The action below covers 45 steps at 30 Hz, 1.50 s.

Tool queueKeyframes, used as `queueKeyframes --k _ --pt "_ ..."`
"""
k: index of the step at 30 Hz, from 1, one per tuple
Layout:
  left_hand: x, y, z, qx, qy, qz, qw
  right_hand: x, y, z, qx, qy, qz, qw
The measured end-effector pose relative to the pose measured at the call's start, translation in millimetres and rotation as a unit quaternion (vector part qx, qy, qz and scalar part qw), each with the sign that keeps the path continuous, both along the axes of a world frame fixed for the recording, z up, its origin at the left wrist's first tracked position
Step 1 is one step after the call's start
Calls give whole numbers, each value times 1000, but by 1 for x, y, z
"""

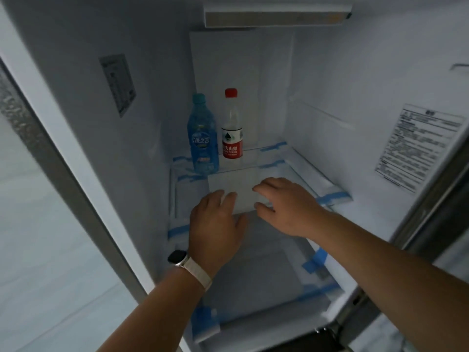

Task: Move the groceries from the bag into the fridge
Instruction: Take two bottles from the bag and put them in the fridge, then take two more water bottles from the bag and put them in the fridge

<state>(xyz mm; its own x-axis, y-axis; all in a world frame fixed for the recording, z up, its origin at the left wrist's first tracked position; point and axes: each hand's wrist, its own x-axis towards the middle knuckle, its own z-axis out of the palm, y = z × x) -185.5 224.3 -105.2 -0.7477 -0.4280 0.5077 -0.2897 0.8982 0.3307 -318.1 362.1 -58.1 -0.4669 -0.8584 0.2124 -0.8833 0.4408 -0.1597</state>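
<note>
Inside the white fridge [330, 85], on the upper glass shelf w/ blue tape strips [299, 171], we see two groceries standing upright, near touching: a blue-tinted plastic bottle w/ teal cap [203, 135] and a clear plastic bottle w/ red cap and red label [232, 125]. Both sit at the back left, beyond and above our hands, long axes vertical. Our left hand [215, 222] is nearer them; our right hand [286, 204] is beside it. Both are loosely spread, empty, hovering at the shelf's front edge. Plenty of shelf room is free to the right. The bag isn't in view, so we likely go back for more.
</note>
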Motion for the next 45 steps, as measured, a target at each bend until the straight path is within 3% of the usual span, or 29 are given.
queueKeyframes --k 8,12,23,36,45 --pt "58 33 -13 -52 -16 -42 998 46 50 -10 56 26 45 997" --pt "80 65 -4 -88 -27 1 996 63 72 -13 63 17 68 996" --pt "153 163 -5 -81 -136 160 974 106 120 -7 34 -3 187 982" --pt "323 235 -8 -23 -165 379 910 245 115 -7 39 8 394 918" --pt "477 282 -12 1 -151 491 858 399 109 -7 54 24 506 860"
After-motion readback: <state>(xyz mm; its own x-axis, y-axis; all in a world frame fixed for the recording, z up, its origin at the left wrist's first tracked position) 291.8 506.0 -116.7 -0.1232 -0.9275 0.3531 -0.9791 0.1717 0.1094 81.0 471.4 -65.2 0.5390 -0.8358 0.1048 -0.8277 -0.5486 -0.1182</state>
